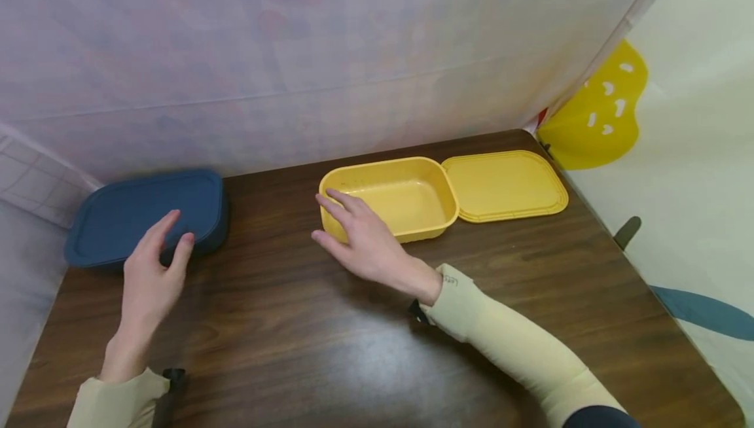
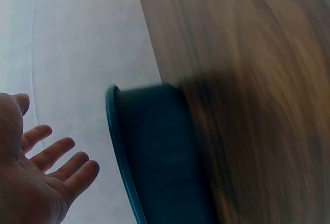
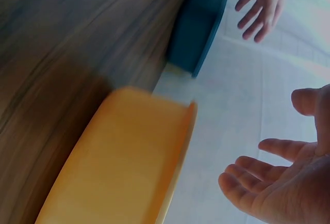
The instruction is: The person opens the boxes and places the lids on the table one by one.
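A dark blue lunch box [image 1: 141, 212] with its lid on stands at the back left of the table. My left hand [image 1: 152, 277] hovers at its front right part, fingers spread and holding nothing. In the left wrist view that hand [image 2: 46, 177] is apart from the blue box's side wall [image 2: 154, 152]. Further right sits an uncovered yellow box [image 1: 400, 202], with nothing inside it. Over its near left corner hovers my right hand [image 1: 371, 241], fingers extended and holding nothing. The right wrist view shows a gap between this hand [image 3: 283, 175] and the yellow box [image 3: 118, 157].
A yellow lid [image 1: 506, 186] lies flat against the right end of the yellow box. Behind the brown wooden table [image 1: 283, 323] hangs a pale patterned cloth [image 1: 294, 55]. On the right, a light cloth with a yellow printed shape [image 1: 607, 114] borders the table edge.
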### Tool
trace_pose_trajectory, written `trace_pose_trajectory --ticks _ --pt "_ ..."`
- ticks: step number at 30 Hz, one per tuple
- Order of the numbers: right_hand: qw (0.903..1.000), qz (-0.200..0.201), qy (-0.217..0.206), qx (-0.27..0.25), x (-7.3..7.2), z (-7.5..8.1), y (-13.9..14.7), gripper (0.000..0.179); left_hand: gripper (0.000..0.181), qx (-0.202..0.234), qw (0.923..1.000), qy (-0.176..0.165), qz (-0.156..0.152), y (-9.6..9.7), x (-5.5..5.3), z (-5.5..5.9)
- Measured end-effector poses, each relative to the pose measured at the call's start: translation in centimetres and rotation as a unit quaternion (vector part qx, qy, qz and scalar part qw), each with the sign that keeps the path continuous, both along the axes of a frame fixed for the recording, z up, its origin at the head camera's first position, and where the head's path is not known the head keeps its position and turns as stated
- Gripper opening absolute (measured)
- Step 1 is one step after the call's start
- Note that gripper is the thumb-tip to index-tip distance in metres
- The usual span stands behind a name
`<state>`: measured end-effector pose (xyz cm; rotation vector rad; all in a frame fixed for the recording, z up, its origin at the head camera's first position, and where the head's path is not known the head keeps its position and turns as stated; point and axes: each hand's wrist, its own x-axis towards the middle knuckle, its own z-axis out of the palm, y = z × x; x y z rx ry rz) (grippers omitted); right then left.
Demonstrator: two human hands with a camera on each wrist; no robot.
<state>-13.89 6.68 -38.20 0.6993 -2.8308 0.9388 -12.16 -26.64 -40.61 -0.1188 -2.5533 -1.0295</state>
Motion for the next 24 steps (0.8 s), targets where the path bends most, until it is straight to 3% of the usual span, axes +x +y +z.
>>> trace_pose_trajectory --ticks 6,17,24 --pt "0.9991 0.036 -0.017 0.018 0.1 0.1 -3.5 0.066 0.046 -0.010 0.9992 -0.005 0.040 -2.6 0.4 0.0" --pt "0.9969 0.049 -0.043 0.045 -1.3 -0.9 -8.5 0.066 0.046 -0.027 0.9932 -0.030 0.109 -6.6 -0.2 0.1" --pt "0.9960 0.048 -0.068 0.031 -3.2 -1.5 -11.9 0.064 0.045 -0.009 0.9906 0.002 0.137 -9.2 -0.8 -0.4"
